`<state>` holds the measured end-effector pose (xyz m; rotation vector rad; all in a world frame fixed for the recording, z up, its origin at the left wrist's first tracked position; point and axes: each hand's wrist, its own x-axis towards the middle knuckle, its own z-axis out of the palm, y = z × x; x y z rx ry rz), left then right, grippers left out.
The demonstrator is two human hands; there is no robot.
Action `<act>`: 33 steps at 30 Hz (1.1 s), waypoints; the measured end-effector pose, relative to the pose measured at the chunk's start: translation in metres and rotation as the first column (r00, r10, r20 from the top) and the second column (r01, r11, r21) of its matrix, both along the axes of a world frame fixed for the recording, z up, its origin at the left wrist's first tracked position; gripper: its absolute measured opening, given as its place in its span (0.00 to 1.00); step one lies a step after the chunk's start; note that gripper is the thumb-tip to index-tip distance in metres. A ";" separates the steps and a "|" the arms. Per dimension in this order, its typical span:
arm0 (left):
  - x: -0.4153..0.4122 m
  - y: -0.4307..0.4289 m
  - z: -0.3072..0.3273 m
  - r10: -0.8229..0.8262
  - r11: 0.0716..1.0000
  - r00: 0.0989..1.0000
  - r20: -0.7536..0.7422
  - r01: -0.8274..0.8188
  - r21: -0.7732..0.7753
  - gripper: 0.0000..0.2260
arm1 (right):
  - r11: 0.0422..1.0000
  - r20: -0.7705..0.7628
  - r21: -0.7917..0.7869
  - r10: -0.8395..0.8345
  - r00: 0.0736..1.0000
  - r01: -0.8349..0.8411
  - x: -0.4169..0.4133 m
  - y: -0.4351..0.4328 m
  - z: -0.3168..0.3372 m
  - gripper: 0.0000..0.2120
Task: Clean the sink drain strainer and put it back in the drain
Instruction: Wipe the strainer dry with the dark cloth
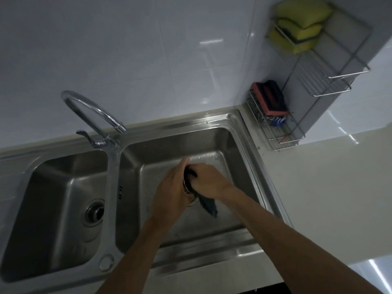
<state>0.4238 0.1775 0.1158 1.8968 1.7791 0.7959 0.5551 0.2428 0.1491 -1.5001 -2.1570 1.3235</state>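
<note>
Both hands over the right basin (229, 145) of the double sink: left hand (171, 187) wrapped around the strainer (187, 188), only a sliver of its metal rim visible between the hands, just above the drain (194, 201). Right hand (209, 182) grips a dark cloth (209, 205) pressed against the strainer, tail hanging down. Left basin drain (94, 212) has its own strainer in place; faucet (91, 111) spout over the divider, sponges (301, 22) on wall rack (331, 77)
</note>
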 end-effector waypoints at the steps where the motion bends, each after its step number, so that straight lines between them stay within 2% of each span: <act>1: 0.001 0.000 -0.002 0.025 0.999 1.000 0.011 -0.025 -0.020 0.40 | 0.975 -0.161 -0.211 -0.109 0.981 0.073 0.005 0.001 -0.001 0.09; 3: 0.002 0.003 -0.006 0.042 0.998 0.999 0.013 -0.042 -0.039 0.41 | 0.812 -0.330 -0.560 -0.402 0.854 0.166 0.014 -0.001 0.000 0.09; 6: 0.000 0.006 -0.016 0.078 0.993 0.986 0.149 -0.063 -0.104 0.37 | 0.487 -0.338 -0.857 -0.778 0.530 0.169 0.024 0.003 -0.001 0.12; 7: 0.000 0.006 -0.019 0.102 0.986 0.980 0.170 -0.077 -0.148 0.36 | 0.443 -0.337 -0.882 -0.831 0.442 0.160 0.029 0.008 0.000 0.13; 8: 0.002 0.005 -0.026 0.141 0.978 0.973 0.181 -0.109 -0.177 0.37 | 0.448 -0.357 -0.878 -0.848 0.392 0.170 0.034 0.015 0.001 0.14; 11: 0.004 0.005 -0.059 0.270 0.940 0.953 0.136 -0.229 -0.254 0.42 | 0.491 -0.414 -0.838 -0.856 0.309 0.238 0.054 0.031 0.010 0.14; 13: 0.003 0.012 -0.086 0.303 0.896 0.947 0.106 -0.245 -0.370 0.42 | 0.468 -0.388 -0.836 -0.873 0.295 0.286 0.069 0.036 0.006 0.14; 15: 0.005 0.019 -0.118 0.242 0.870 0.964 0.112 -0.164 -0.465 0.44 | 0.445 -0.354 -0.835 -0.885 0.302 0.325 0.084 0.034 -0.007 0.15; 19: 0.013 0.027 -0.175 -0.013 0.818 1.000 0.000 0.010 -0.575 0.44 | 0.392 -0.281 -0.847 -0.903 0.324 0.359 0.107 0.021 -0.041 0.15; 23: 0.025 0.022 -0.209 -0.262 0.756 0.955 -0.138 0.115 -0.644 0.40 | 0.359 -0.231 -0.844 -0.914 0.334 0.398 0.117 0.011 -0.059 0.15; 25: 0.028 0.019 -0.215 -0.294 0.761 0.942 -0.163 0.127 -0.637 0.39 | 0.351 -0.221 -0.843 -0.917 0.333 0.407 0.118 0.007 -0.065 0.15; 29: 0.019 0.022 -0.209 -0.332 0.778 0.926 -0.179 0.161 -0.608 0.43 | 0.317 -0.184 -0.852 -0.927 0.328 0.416 0.112 0.007 -0.069 0.13; 31: 0.006 0.023 -0.197 -0.263 0.850 0.928 -0.263 0.094 -0.518 0.40 | 0.313 -0.186 -0.861 -0.927 0.325 0.400 0.106 0.009 -0.068 0.13; 33: -0.013 0.022 -0.187 -0.118 0.936 0.916 -0.383 -0.026 -0.351 0.35 | 0.313 -0.191 -0.869 -0.926 0.324 0.382 0.097 0.010 -0.065 0.14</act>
